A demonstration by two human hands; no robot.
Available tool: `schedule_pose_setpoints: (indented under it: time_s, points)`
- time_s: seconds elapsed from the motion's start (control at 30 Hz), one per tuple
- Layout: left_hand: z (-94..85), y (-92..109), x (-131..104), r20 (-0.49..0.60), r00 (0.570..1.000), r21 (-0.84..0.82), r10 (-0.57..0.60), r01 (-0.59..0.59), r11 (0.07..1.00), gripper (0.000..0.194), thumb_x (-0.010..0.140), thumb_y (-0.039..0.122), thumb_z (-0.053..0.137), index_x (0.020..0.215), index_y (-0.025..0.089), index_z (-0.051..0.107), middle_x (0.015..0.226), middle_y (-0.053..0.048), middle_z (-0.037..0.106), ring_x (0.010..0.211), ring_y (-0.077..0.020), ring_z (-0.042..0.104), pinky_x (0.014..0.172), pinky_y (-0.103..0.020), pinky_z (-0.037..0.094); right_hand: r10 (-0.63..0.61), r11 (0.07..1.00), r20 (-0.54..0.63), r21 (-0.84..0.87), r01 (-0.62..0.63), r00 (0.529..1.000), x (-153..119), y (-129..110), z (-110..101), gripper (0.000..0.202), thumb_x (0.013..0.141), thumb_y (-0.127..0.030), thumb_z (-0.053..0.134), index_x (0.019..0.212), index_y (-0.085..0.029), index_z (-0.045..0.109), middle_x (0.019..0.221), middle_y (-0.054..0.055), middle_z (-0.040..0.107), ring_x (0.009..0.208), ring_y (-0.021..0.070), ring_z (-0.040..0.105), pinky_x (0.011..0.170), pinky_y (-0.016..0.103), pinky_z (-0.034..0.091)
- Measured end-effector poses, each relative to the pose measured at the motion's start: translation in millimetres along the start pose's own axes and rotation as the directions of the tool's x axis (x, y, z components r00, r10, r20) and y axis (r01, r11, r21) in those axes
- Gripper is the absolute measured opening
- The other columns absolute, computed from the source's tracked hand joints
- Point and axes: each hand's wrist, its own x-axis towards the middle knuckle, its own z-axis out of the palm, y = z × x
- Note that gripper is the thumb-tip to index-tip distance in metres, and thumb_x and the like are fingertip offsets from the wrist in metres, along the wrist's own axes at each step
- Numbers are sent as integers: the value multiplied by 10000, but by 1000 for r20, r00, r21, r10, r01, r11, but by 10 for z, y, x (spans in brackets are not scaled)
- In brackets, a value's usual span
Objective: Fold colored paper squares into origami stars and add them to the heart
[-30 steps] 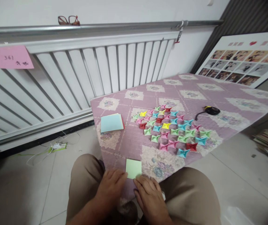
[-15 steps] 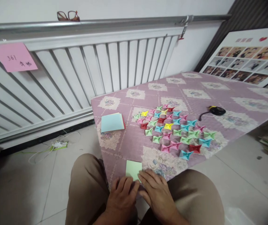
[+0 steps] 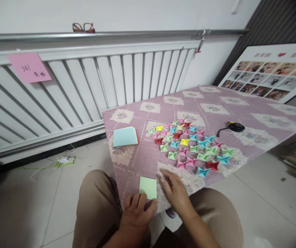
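A green square of paper (image 3: 148, 187) lies at the near corner of the table. My left hand (image 3: 137, 210) holds its lower edge, with bent fingers at the left and the thumb at the lower right corner. To the right of the paper, my right hand (image 3: 174, 187) is open and holds nothing, its fingers apart over the flowered cloth. Several folded paper pieces (image 3: 184, 142) in pink, green, blue, yellow and red stand in rows beyond my right hand. Farther left lies a stack of paper squares (image 3: 125, 136), light blue on top.
A purple tablecloth (image 3: 148, 159) covers the table. A black object with a short cord (image 3: 236, 127) rests at the right. Behind stands a white radiator (image 3: 127, 77) with a pink note (image 3: 29, 67); glasses (image 3: 84, 28) sit on the pipe above. A power strip (image 3: 65, 160) lies on the floor.
My right hand has lifted off the green paper and moved up and to the right, its fingers now apart. My left hand stays at the paper's lower edge. The view has tilted slightly upward.
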Motion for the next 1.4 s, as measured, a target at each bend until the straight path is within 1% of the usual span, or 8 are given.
schedule_pose_setpoints:
  time_s: [0.2, 0.43, 0.57, 0.67, 0.83, 1.03, 1.27, 1.4]
  points:
    - [-97, -33, -30, 50, 999, -113, 11, -5, 994, 405, 826, 431, 568, 1219, 340, 527, 1176, -63, 549, 1069, -253, 475, 917, -439, 362, 117, 984, -73, -127, -126, 990, -228, -289, 113, 245, 811, -418, 539, 939, -233, 636, 1172, 90, 608, 1136, 290, 500, 945, 488, 340]
    - [-188, -71, -92, -10, 998, -174, 60, -61, 983, 427, 775, 224, 563, 1199, 249, 527, 1267, -78, 513, 1168, -261, 445, 983, -459, 360, 206, 976, -80, -51, -210, 975, -288, -355, 216, 145, 769, -386, 569, 735, -247, 599, 1137, 51, 634, 1098, 299, 524, 940, 568, 264]
    - [-247, -123, -103, -49, 991, -358, -124, 98, 928, 449, 787, 137, 492, 1230, 206, 470, 1244, -107, 496, 1165, -239, 454, 969, -437, 417, 70, 998, -142, 6, -70, 987, -313, -369, 116, 172, 803, -348, 536, 678, -235, 566, 1107, 70, 627, 1102, 277, 508, 924, 507, 330]
    - [-328, -196, -39, -122, 948, -440, -295, 215, 872, 451, 816, 126, 449, 1264, 171, 410, 1222, -131, 478, 1154, -228, 460, 952, -418, 448, -74, 995, -222, -81, 58, 972, -337, -449, 29, 105, 809, -262, 519, 733, -246, 589, 1109, 70, 618, 1150, 287, 461, 973, 545, 264]
    - [-472, -262, 173, -244, 945, -360, -218, 121, 925, 373, 833, 129, 460, 1201, 183, 498, 1195, -122, 495, 1131, -249, 462, 958, -437, 412, -242, 952, -103, -216, 216, 965, -443, -599, 35, 133, 789, -169, 526, 795, -280, 600, 1121, 9, 638, 1146, 277, 475, 1034, 588, 95]
    - [-424, -268, 204, -225, 972, -329, -71, -8, 944, 219, 857, 138, 453, 795, 226, 643, 904, -33, 617, 898, -194, 536, 807, -352, 383, -210, 941, 62, -257, 219, 976, -589, -566, 87, 250, 741, -137, 547, 919, -304, 605, 1102, -16, 655, 1099, 288, 503, 1026, 579, 111]
    - [-348, -384, 63, -157, 982, -312, -103, 50, 949, 216, 813, 110, 498, 853, 245, 661, 927, -29, 627, 897, -189, 519, 798, -338, 344, -88, 949, 78, -295, 107, 993, -613, -450, 80, 264, 769, -374, 614, 1026, -315, 592, 1167, 34, 621, 1178, 333, 444, 970, 618, 154]
    - [-346, -459, 79, -141, 982, -298, -128, 81, 951, 302, 751, 37, 500, 881, 253, 667, 960, -33, 627, 935, -203, 509, 801, -348, 355, -108, 948, 81, -291, 128, 991, -597, -511, 83, 230, 791, -357, 602, 1016, -312, 595, 1141, 37, 632, 1154, 320, 469, 984, 623, 118]
